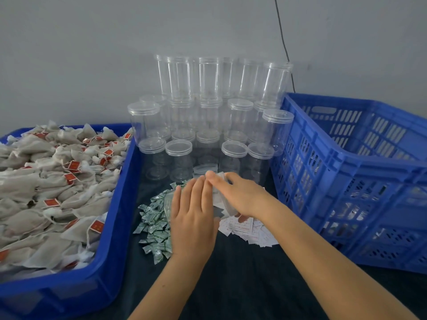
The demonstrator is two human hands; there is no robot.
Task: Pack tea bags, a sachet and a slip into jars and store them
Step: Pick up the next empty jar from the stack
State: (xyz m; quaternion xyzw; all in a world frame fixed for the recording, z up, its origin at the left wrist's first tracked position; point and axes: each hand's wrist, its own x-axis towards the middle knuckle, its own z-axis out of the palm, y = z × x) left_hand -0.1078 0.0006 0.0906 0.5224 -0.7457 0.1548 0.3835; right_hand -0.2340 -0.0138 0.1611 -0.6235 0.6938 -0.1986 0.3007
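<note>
My left hand [194,218] lies over a clear jar [168,205] on its side on the dark table, fingers reaching across it; most of the jar is hidden under the hand. My right hand [242,195] grips a white tea bag [225,205] right beside the left fingertips. Green-and-white sachets [153,227] are heaped left of my hands. White printed slips [248,229] lie under my right wrist. A blue tray [115,215] at the left is piled with tea bags [50,181] bearing red tags.
Stacked clear lidded jars [208,125] stand behind my hands against the grey wall. A loose clear lid [204,169] lies just beyond my fingertips. A large blue slatted crate [346,172] stands at the right. A black cable [283,42] runs down the wall.
</note>
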